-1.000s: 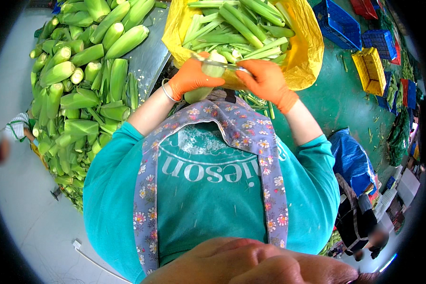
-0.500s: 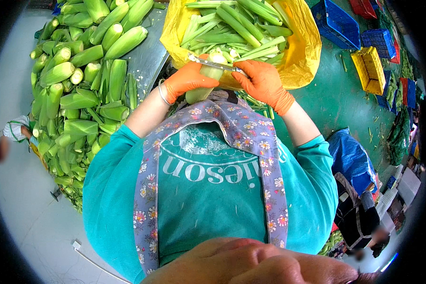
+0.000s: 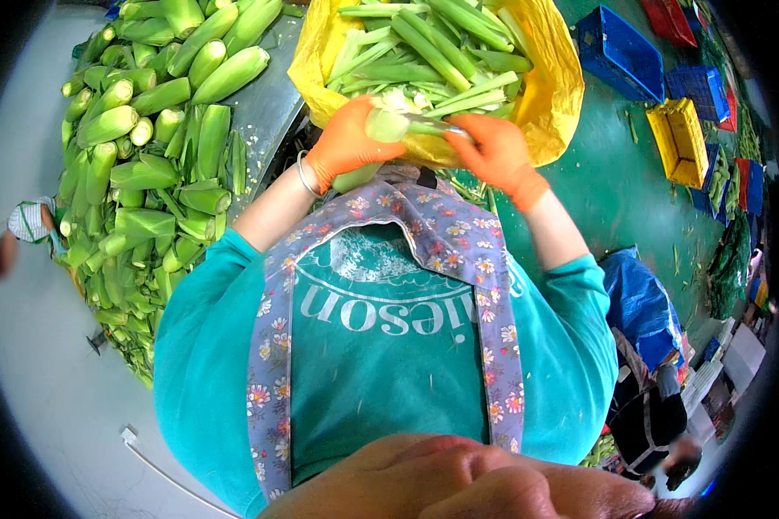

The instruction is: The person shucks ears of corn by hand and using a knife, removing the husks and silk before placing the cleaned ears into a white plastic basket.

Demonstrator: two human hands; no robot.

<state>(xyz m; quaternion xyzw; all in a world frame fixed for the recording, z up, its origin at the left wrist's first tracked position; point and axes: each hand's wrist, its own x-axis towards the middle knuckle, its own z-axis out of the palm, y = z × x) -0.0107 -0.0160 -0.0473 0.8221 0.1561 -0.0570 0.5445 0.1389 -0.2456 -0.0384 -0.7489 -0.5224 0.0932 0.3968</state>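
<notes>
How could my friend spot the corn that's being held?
Find the big yellow bag at the top. At its near edge is the orange-gloved left hand, gripping the corn. Unlike the piled ears at left, it's in a hand.

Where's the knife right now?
In the head view, the knife is in the upper middle, in the person's right hand. It's just right of the corn in the left hand, by the yellow bag's near edge.
</notes>
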